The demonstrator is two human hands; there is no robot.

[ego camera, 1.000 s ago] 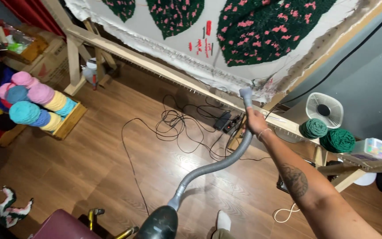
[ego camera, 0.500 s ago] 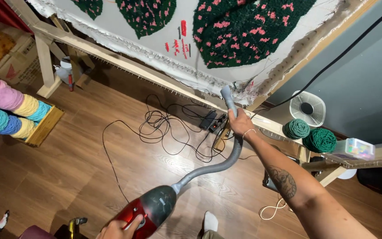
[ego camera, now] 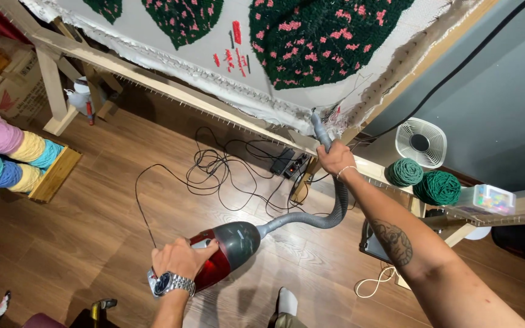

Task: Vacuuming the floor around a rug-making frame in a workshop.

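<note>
My left hand (ego camera: 182, 258), with a metal watch on the wrist, grips the top of a red and grey canister vacuum cleaner (ego camera: 229, 249) held above the wooden floor. From it a grey ribbed hose (ego camera: 329, 212) curves up to my right hand (ego camera: 335, 159), which is closed around the hose near its end. The hose tip (ego camera: 317, 118) touches the lower edge of a white tufting cloth (ego camera: 238, 67) stretched on a wooden frame (ego camera: 153, 79). The cloth bears dark green patches with pink dots.
Black cables (ego camera: 214, 170) and a power strip (ego camera: 290, 164) lie tangled on the floor under the frame. Pastel yarn cones (ego camera: 7, 155) sit on a wooden rack at left. Green yarn balls (ego camera: 423, 179), a small white fan (ego camera: 420, 143) and a clear box are at right.
My left hand has come into view and taken hold of the vacuum body. The view has shifted right and closer to the frame. My right hand keeps the hose tip at the cloth's lower edge.
</note>
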